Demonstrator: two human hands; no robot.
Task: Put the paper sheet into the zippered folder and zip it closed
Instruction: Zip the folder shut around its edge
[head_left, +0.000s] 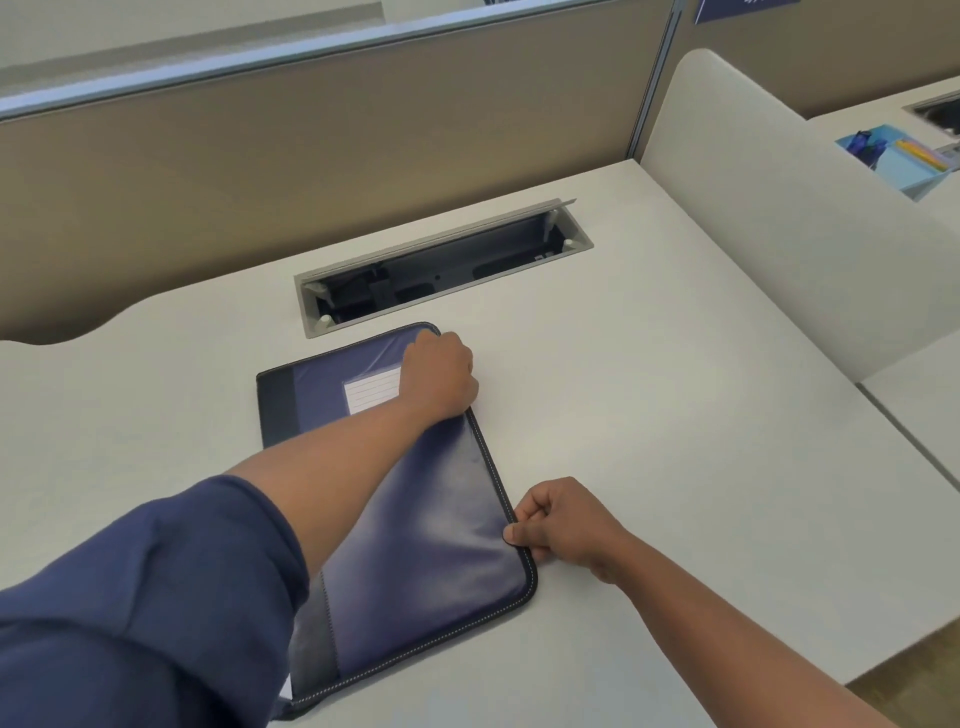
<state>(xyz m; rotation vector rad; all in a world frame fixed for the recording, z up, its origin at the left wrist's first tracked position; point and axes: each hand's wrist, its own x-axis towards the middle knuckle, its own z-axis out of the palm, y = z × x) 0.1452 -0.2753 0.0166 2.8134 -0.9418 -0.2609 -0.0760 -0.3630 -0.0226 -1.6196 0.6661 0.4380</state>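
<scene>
Left hand (441, 376) grips the zippered folder's (426, 525) far corner; right hand (561, 522) pinches its zipper edge.

Bare desk (675, 415) lies right of the folder (426, 519); an open cable tray (441, 270) sits just behind it.

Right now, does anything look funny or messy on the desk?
A little. A white paper corner pokes out of the folder at its near left end, by the sleeve. The folder also lies crooked on the desk, and the cable hatch behind it stands open.
</scene>
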